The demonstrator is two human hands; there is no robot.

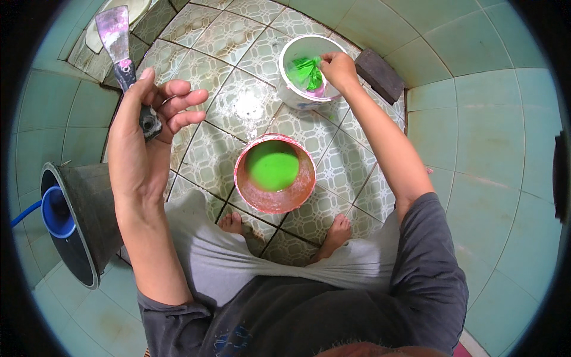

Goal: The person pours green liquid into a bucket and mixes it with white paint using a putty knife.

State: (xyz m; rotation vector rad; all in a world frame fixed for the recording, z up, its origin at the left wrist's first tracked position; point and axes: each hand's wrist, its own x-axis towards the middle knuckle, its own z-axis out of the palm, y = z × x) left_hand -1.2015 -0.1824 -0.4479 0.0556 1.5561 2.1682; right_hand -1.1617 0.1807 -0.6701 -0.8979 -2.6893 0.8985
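My left hand is raised at the left, palm toward the middle, with the thumb over the dark handle of a putty knife. Its wide blade points up and away and is smeared pink and white; my other fingers are loosely bent. Farther off, my right hand reaches over the rim of a white bucket. Its fingers pinch a crumpled bright green plastic bag inside the bucket, near something pink. Between my feet and that bucket stands a paint-stained reddish bucket with green liquid in it.
A dark block lies right of the white bucket, by the tiled wall. At the left is a large black bucket with a blue dipper in it. The patterned floor tiles have wet, whitish patches. A whitish basin-like fixture is at the far left.
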